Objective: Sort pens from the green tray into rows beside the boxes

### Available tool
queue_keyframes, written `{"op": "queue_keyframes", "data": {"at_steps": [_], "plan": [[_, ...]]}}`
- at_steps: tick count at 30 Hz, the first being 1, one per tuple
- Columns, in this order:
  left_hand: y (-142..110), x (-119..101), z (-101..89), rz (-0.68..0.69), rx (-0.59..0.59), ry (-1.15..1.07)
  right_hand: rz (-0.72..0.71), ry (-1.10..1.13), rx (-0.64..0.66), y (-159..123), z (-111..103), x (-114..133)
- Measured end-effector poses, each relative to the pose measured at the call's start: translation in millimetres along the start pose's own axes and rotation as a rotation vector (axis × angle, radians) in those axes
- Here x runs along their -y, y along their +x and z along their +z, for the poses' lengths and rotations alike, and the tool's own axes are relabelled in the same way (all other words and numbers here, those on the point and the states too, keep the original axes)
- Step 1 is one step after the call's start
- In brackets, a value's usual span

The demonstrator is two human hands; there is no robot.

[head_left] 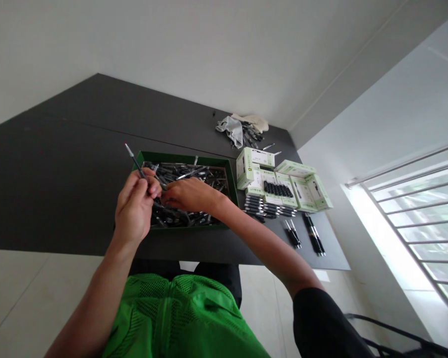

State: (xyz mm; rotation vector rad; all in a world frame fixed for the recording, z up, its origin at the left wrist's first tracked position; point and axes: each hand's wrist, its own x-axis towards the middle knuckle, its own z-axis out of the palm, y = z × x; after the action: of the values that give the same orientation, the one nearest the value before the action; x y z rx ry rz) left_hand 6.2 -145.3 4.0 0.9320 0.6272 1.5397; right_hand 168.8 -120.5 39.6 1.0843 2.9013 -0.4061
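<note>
My left hand (136, 201) is closed around a slim pen refill (135, 162), dark along its length with a pale end and a small reddish tip pointing up and left. It is over the left side of a green tray (231, 184). Heaped in the tray are many black and clear pen parts (188, 171). My right hand (188, 194) reaches across the tray, its fingertips bunched close beside my left fingers. Whatever those right fingers pinch is hidden by the hands.
To the right stand pale green and white boxes (246, 169), with stacked black pens (271, 209) before them. Loose pens (293, 233) and thicker black pens (314, 236) lie near the table's right edge. Gloves (231, 130) rest on more pens at the back.
</note>
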Motion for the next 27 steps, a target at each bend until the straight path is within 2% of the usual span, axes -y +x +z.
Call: {"op": "queue_keyframes", "data": {"at_steps": [3,6,9,13,19,27], "plan": [[-1.2,-3.2,1.1,0.031,-0.012,-0.016,-0.062,-0.011,0.069,12.0,4.5,5.2],[-2.7,-5.1,1.5,0.034,-0.023,-0.033,-0.032,-0.111,0.113,22.5,10.9,12.9],[-3.4,-5.2,0.8,0.055,-0.028,-0.039,0.024,-0.212,0.053,28.4,17.1,21.1],[-3.2,-4.8,0.2,0.089,-0.038,-0.033,0.059,-0.235,-0.016,31.1,21.9,26.7],[-3.8,-6.1,0.1,0.114,-0.042,-0.037,0.080,-0.232,-0.017,34.2,22.9,27.4],[-3.1,-5.5,3.9,0.122,-0.065,0.028,-0.004,-0.225,-0.003,38.8,37.2,27.2]]}}
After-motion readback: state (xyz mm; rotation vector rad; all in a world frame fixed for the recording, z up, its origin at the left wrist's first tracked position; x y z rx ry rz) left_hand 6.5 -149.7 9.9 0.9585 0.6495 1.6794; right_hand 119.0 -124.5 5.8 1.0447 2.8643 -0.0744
